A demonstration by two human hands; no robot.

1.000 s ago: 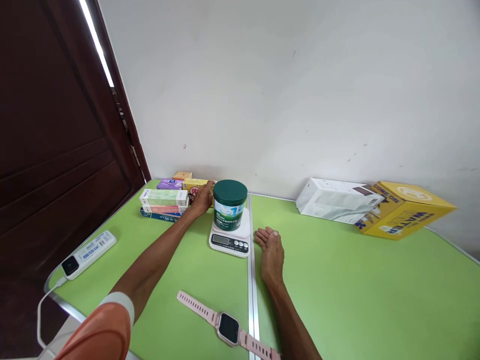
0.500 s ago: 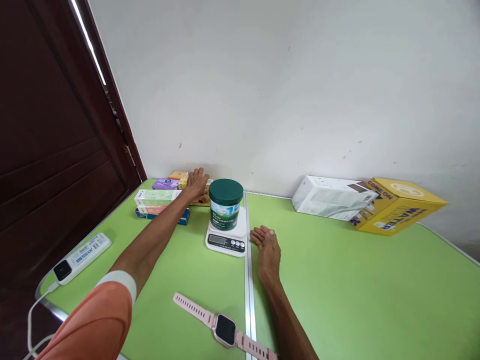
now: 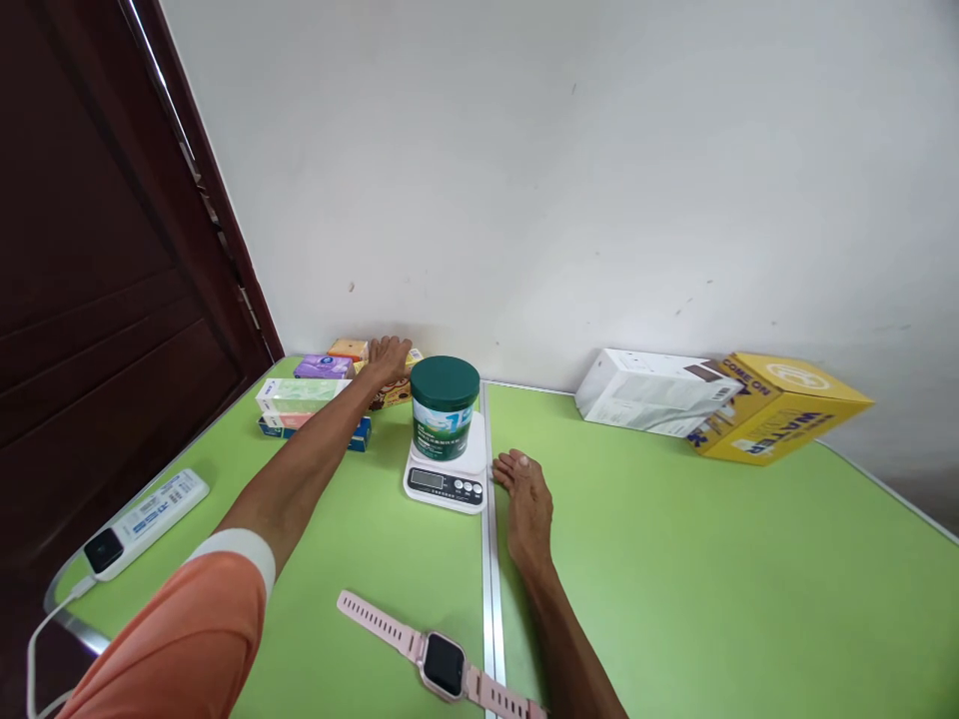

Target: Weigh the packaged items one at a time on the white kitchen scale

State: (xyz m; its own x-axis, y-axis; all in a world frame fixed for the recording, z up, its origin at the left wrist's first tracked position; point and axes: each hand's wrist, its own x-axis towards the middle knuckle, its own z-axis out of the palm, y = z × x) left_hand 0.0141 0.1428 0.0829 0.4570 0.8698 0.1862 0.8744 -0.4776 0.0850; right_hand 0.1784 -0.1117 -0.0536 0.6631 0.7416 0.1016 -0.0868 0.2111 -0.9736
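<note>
"Pink is the watch (image 3: pixel 444 664), and it is closest. What is it on?"

"It lies on the green table (image 3: pixel 711 589) with its strap spread out."

"Where is the person's right hand (image 3: pixel 528 509)?"

"Past the watch, on its side on the table, just beside the white scale (image 3: pixel 446 489). It is open, with the fingers a little bent."

"What is on the scale?"

"An upright green tub (image 3: pixel 448 409) with its lid on."

"And to the sides?"

"On the left, a pale green box (image 3: pixel 296 394) tops a stack, partly behind the arm. On the right, a big yellow box (image 3: pixel 794 409) is beside a white box (image 3: pixel 651 389)."

"And the left hand (image 3: pixel 388 361)?"

"It is over the small yellow box (image 3: pixel 394 392), behind and left of the tub. The fingertips are hidden, so nobody can tell if it grips."

"What is farthest?"

"A purple pack (image 3: pixel 322 366) and an orange pack (image 3: pixel 349 348), near the wall (image 3: pixel 524 200)."
</note>
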